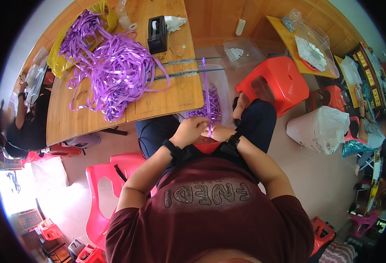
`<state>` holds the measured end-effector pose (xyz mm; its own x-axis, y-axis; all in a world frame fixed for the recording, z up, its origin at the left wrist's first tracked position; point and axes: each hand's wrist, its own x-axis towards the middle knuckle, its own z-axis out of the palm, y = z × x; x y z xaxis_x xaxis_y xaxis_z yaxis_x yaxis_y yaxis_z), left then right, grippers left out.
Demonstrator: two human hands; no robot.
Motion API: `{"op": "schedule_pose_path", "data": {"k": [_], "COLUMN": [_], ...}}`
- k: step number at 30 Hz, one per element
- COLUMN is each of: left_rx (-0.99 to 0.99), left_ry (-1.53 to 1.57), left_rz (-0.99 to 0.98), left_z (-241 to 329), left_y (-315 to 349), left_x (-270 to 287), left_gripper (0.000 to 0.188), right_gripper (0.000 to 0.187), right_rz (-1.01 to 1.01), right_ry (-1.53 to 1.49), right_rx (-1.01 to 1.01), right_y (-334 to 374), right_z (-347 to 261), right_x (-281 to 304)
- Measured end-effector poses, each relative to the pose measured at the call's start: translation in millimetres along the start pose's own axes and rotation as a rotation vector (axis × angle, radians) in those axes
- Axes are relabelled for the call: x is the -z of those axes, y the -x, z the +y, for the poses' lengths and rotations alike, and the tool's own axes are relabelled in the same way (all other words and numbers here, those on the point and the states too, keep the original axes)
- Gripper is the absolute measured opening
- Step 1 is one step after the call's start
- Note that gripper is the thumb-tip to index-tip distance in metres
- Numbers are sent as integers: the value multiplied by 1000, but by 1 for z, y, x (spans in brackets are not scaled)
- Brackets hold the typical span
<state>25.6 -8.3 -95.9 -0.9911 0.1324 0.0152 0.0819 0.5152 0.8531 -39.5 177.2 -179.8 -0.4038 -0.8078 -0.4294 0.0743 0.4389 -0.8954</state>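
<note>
A narrow purple ribbon point(207, 94) runs down from a thin metal rod point(199, 71) that juts past the table's right edge, and it reaches my two hands above my lap. My left hand point(191, 130) is closed, its fingertips pinched at the ribbon's lower stretch. Close beside it, my right hand point(221, 133) is also closed around the ribbon near its lower end. Just beyond the hands, a clear plastic bin point(224, 87) holds many short purple ribbon pieces point(214, 105). A second rod point(188, 61) lies parallel to the first.
On the wooden table point(175, 98) lie a large tangle of purple ribbon point(118, 70), a yellow bag point(61, 61) and a black tape dispenser point(157, 35). To the right stand a red stool point(285, 83) and a white sack point(318, 127). Other people sit at both sides.
</note>
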Motion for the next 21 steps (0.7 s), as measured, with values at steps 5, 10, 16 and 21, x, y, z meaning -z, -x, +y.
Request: {"op": "schedule_pose_path", "data": {"k": [5, 10, 16, 21], "left_rx": [93, -27, -3, 221], "left_ry": [4, 46, 172, 187], "left_rz": [-83, -80, -438, -130], "left_z": [-7, -21, -32, -3], "left_y": [-11, -19, -16, -24], "left_x": [-3, -10, -3, -3], "left_gripper": [21, 21, 20, 23], "right_gripper": [46, 49, 50, 47], "right_rz": [-106, -193, -171, -152], "right_ry": [60, -111, -106, -183], "right_rx": [-41, -81, -167, -135], "right_y": [3, 5, 12, 11], "right_z": [-6, -6, -18, -22], "right_x": [5, 2, -1, 0]}}
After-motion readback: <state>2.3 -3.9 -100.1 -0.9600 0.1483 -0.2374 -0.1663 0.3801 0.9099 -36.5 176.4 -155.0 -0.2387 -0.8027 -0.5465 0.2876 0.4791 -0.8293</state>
